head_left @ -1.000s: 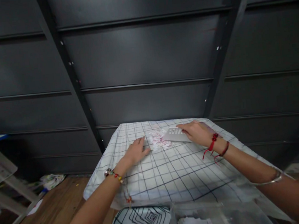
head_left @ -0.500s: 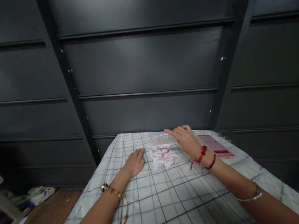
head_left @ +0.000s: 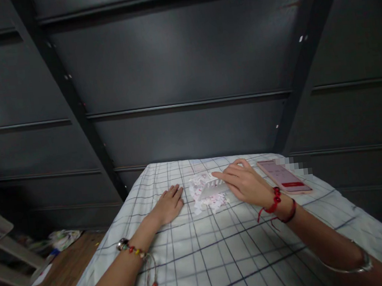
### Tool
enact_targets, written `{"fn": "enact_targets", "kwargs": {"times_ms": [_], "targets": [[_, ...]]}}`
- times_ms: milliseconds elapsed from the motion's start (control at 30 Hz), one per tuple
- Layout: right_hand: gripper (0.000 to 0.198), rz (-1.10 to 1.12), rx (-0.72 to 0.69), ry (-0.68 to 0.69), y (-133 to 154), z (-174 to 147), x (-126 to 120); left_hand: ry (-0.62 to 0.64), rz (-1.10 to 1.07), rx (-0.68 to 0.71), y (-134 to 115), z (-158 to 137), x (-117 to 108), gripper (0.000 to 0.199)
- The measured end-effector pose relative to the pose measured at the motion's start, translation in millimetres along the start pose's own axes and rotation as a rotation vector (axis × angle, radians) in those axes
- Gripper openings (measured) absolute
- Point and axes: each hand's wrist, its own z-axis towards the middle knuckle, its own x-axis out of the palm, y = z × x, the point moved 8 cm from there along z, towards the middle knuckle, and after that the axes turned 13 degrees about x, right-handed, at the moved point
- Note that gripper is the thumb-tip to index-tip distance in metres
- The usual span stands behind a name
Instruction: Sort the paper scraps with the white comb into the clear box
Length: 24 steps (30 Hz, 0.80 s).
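Paper scraps (head_left: 195, 187), perhaps dozens, flank one slotted piece (head_left: 212, 189); right grip (head_left: 248, 184) pinches it, left grip (head_left: 168, 206) spread.

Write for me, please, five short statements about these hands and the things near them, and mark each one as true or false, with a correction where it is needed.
1. The right hand holds a white slotted piece. True.
2. The left hand is clenched into a fist. False: it lies open on the checked cloth.
3. Small paper scraps lie loose on the cloth. True.
4. Nothing lies to the right of the right hand. False: a phone is there.
5. The two hands are apart. True.
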Motion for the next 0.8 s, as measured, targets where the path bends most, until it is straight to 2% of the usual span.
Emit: {"fn": "enact_targets", "kwargs": {"times_ms": [133,233,433,600,800], "targets": [[0.030,-0.050,0.018,-0.184,-4,-6,-12,0.000,0.005,0.017,1,2,1,0.053],[0.026,-0.104,0.050,-0.264,-9,-10,-18,-0.010,0.003,0.019,2,3,2,0.053],[0.022,-0.100,0.070,-0.221,-18,-12,-12,-0.059,-0.036,0.035,4,5,4,0.052],[0.020,-0.096,0.112,-0.309,-26,-15,-20,-0.057,-0.033,0.039,5,5,5,0.052],[0.021,-0.097,0.104,-0.269,-33,-16,-16,-0.037,-0.023,0.035,2,3,2,0.052]]}}
